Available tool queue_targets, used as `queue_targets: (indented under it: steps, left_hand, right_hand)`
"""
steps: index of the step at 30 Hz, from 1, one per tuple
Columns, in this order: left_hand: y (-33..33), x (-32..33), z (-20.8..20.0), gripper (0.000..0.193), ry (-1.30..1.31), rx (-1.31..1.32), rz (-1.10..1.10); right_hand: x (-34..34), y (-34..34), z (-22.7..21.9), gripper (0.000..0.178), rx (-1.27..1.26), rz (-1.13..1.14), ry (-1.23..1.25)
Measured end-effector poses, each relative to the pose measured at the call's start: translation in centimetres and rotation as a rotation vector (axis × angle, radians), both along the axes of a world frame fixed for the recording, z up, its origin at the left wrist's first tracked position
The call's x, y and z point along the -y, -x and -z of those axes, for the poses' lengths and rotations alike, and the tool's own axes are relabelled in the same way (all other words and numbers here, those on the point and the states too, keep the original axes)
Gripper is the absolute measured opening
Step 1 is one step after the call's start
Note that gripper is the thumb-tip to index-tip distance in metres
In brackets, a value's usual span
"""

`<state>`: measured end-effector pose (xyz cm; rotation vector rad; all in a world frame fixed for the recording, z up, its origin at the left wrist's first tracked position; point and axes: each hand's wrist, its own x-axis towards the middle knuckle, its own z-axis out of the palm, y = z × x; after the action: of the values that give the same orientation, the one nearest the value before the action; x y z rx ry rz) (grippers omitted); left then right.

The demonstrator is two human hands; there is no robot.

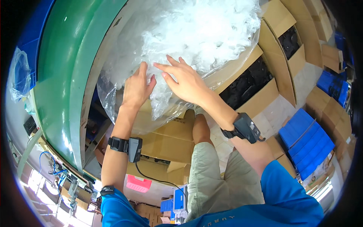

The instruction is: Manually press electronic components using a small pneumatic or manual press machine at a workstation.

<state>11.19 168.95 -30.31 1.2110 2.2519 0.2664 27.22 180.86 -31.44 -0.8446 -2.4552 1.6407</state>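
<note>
The left hand and right hand sit apart, a narrow gap between their forefingers, thumbs held away from fingers; both are over the clear plastic bag of whitish pieces, in front of the person; whether fingertips touch the pieces I cannot tell; a green counter stands left, an open cardboard box of black parts right.

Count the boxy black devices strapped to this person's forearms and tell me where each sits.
2: one boxy black device on the left forearm, another boxy black device on the right forearm. Both forearms show, so none seems hidden.
</note>
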Motion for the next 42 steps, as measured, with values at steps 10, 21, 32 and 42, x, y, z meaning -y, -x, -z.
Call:
queue_targets:
  steps: [10,21,32,42]
  left_hand:
    - [-0.6,3.7,-0.5,0.023,-0.324,-0.484,0.094]
    - [-1.4,2.4,-5.8,0.049,-0.099,-0.457,-0.073]
    - [1.4,8.1,-6.0,0.056,0.032,-0.752,-0.100]
    - [1.1,6.6,-6.1,0.018,-0.404,-0.424,-0.373]
  right_hand:
    - [-2.6,2.0,-4.3,0.044,-0.266,0.192,-0.374]
    - [2.1,-0.4,3.4,0.049,-0.002,-0.175,-0.409]
    - [-1.5,-0.2,-2.6,0.091,-0.077,0.037,-0.450]
    - [2.4,6.2,4.9,0.095,-0.025,-0.245,-0.377]
